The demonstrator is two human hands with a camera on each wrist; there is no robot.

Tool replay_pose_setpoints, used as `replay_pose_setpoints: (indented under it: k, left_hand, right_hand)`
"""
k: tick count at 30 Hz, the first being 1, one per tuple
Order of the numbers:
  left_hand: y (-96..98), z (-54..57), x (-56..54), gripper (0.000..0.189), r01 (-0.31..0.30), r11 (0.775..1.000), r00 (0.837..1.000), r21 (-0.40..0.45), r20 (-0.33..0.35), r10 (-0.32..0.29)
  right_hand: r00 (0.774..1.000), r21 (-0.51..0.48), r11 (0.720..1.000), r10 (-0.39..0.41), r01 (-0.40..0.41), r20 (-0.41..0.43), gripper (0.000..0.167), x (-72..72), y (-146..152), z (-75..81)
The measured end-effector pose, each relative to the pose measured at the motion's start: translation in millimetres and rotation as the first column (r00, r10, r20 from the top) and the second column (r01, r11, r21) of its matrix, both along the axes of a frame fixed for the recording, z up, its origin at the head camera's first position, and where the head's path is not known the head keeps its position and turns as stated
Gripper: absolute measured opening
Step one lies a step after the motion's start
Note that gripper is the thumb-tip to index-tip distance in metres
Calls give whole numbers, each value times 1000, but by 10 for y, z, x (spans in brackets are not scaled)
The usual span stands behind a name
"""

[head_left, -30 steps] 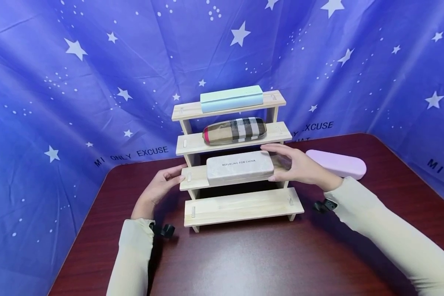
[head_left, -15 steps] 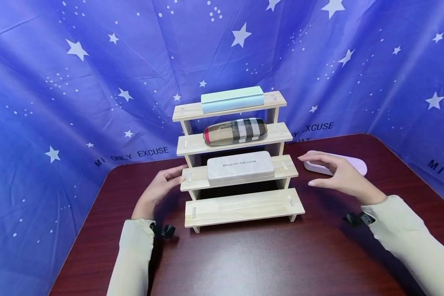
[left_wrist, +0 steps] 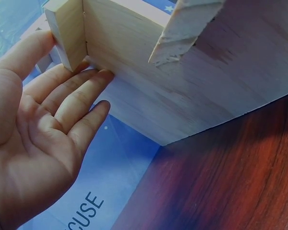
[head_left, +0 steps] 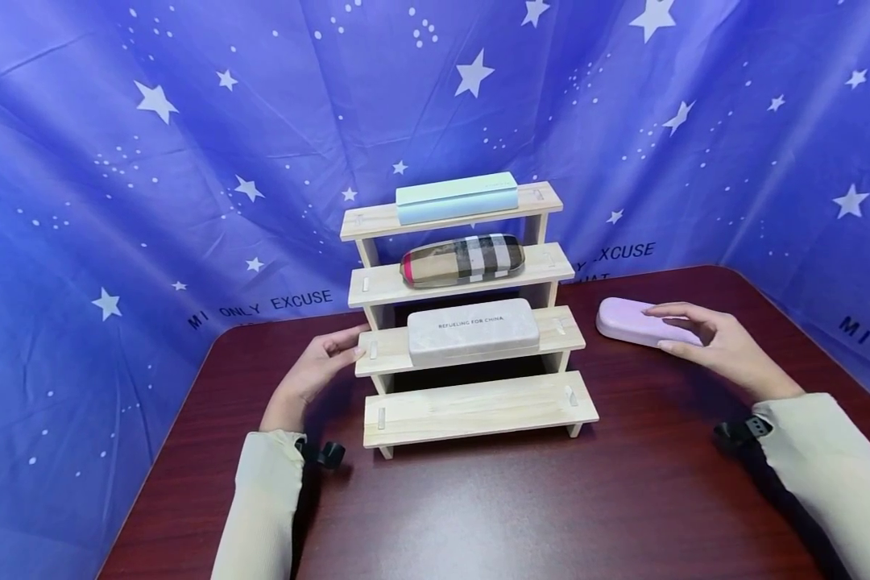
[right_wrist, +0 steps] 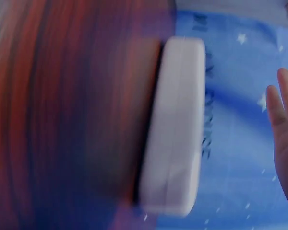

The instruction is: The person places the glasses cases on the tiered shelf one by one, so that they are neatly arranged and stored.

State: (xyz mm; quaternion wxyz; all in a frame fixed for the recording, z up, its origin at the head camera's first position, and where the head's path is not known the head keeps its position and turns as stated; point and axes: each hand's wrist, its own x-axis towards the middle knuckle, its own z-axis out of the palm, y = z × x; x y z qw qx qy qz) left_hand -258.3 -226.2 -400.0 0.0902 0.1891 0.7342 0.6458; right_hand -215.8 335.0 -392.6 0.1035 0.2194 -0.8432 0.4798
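On the dark red table stands a stepped wooden display shelf (head_left: 478, 407). My left hand (head_left: 315, 366) grips the left end of its second board from the bottom, thumb on one side and fingers on the other, as the left wrist view shows that hand (left_wrist: 48, 115). At the right, a lavender glasses case (head_left: 627, 322) lies on the table. Over its right part hovers my right hand (head_left: 718, 342), thumb and fingers apart; in the right wrist view the hand (right_wrist: 285, 129) is apart from the case (right_wrist: 175, 129).
A pale marbled glasses case (head_left: 471, 332) sits on the gripped board. Above it are a plaid case (head_left: 464, 260) and, on the top board, a mint-green box-shaped case (head_left: 457, 199). Behind the table (head_left: 478, 515) hangs a blue starry curtain (head_left: 297, 121).
My right hand has left the marbled case and moved right to above the lavender case. My left hand keeps its place on the shelf.
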Motion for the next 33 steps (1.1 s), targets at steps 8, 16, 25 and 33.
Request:
replay_pose_setpoints:
  k: [8,16,25,33]
  left_hand:
    - [-16,-19,-8,49,-5,1000,1000,5,4,5]
    - [-44,-30,-10,48,-13,1000,1000,-9,-13,13]
    - [-41,-36,-3,48,1,1000,1000,0,-2,-1]
    - [-2,-13,-5,49,3,1000,1000,13,11,-3]
  right_hand:
    - [994,105,989,-110,106,26,43,-134,221,-123]
    - [986,193,971,-156,142,61,47,-287,297,-146]
    - [978,233,957,-195,174,68,51,-460,361,-207]
    - [981,248,958,-171,144,90,58,-542,487,-240]
